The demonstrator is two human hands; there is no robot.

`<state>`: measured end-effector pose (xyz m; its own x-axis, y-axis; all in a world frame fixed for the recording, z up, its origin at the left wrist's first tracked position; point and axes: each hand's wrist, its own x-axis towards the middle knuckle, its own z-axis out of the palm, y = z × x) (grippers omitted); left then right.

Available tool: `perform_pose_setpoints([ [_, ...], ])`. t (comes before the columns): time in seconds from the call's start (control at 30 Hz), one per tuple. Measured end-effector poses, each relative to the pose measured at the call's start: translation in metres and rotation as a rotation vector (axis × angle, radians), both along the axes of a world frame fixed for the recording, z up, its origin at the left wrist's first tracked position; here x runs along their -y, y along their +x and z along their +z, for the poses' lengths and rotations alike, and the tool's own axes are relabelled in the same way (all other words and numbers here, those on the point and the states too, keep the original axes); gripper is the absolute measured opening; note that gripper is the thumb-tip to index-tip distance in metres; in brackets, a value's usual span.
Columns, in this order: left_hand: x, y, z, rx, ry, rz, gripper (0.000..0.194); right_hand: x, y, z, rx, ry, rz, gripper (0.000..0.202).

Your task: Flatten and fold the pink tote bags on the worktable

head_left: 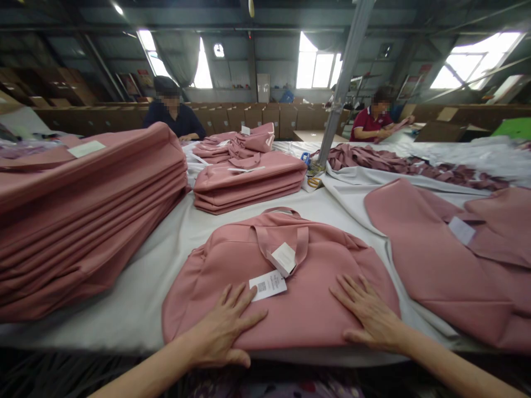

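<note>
A pink bag [307,298] lies flat on the white-covered table in front of me, its handles [302,243] folded over its upper face. Two white tags hang at the handles; the lower one [269,285] has a printed square code. My left hand [224,326] rests with spread fingers on the bag's lower left part, its fingertips at the lower tag's edge. On the lower right part lies my right hand [367,315], flat and with fingers apart. Neither hand grips anything.
A tall stack of pink bags [95,199] stands at the left, a smaller stack [249,182] beyond the bag. More pink pieces [440,260] lie at the right. A metal post [340,83] rises behind. Two people sit across the table, before cardboard boxes [286,121].
</note>
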<state>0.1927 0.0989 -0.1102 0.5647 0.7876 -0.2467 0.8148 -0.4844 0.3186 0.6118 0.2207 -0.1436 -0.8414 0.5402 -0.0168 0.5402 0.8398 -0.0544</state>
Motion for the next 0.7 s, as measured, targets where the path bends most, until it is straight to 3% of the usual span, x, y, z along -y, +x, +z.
perform_pose_setpoints([
  [0.23, -0.009, -0.007, -0.016, 0.006, -0.014, -0.007, 0.086, 0.001, -0.002, -0.013, -0.018, 0.136, 0.041, 0.097],
  [0.5, -0.003, -0.010, -0.048, 0.079, 0.212, -0.050, 0.083, 0.002, 0.000, -0.021, -0.025, 0.150, 0.004, 0.100],
  [0.7, 0.000, -0.010, -0.053, 0.083, 0.338, -0.067, 0.085, 0.004, -0.001, -0.022, -0.014, 0.237, 0.012, 0.102],
])
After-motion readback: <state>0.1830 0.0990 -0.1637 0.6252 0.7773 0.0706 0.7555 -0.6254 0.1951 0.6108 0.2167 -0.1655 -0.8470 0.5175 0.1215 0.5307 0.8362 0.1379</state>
